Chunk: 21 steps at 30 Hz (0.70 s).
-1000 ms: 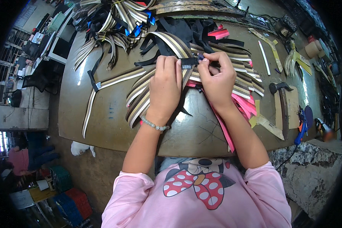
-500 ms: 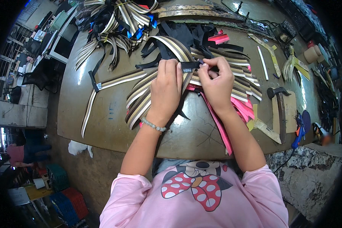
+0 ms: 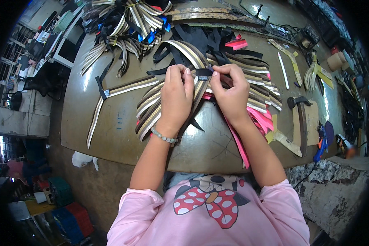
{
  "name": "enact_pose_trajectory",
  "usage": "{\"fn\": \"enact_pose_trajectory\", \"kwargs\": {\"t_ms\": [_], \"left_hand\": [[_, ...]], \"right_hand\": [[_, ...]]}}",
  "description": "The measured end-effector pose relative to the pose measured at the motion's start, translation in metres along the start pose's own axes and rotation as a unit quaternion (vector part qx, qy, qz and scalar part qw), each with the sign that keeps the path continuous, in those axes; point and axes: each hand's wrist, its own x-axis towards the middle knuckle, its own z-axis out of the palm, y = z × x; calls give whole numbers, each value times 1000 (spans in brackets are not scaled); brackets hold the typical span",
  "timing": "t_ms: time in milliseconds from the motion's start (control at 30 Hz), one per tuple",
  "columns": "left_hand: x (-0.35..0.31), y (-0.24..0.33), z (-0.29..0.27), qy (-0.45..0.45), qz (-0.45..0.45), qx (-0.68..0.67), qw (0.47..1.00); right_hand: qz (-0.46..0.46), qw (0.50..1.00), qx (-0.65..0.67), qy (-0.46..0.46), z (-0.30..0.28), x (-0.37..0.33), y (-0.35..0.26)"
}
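A short black fabric strip point(image 3: 202, 72) with a small label is stretched between my hands, lying across a striped brown, cream and white webbing strap point(image 3: 200, 89). My left hand point(image 3: 176, 96) is closed in a pinch at the strip's left end. At its right end, the thumb and forefinger of my right hand point(image 3: 232, 92) pinch the strip; its exact edge is partly hidden by the fingers. Under both hands spreads a pile of similar striped straps point(image 3: 149, 108) with pink ends point(image 3: 260, 119). Black fabric straps point(image 3: 192, 39) lie heaped just beyond.
Another striped bundle point(image 3: 125, 45) sits at the far left, and a single strap point(image 3: 95, 119) lies left of the pile. A hammer point(image 3: 302, 123), a blue glue gun point(image 3: 322, 143), a white stick point(image 3: 283, 70) and yellow strips point(image 3: 293, 61) are on the right. A white animal point(image 3: 84, 159) lies on the floor.
Both hands have shifted slightly, and the left fingers now sit a little left of the label. My right fingers stay pinched at the black strip's right end.
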Motion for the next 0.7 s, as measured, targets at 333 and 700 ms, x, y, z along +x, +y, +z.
{"fn": "enact_pose_trajectory", "kwargs": {"t_ms": [333,700], "left_hand": [[2,0,-2,3,-7,-37,999],[1,-3,-2,-3,6,-52,999]], "right_hand": [[-132,979,-154,-16,7,-5,-8],[-81,990,-115,-6,6,-2,-6]]}}
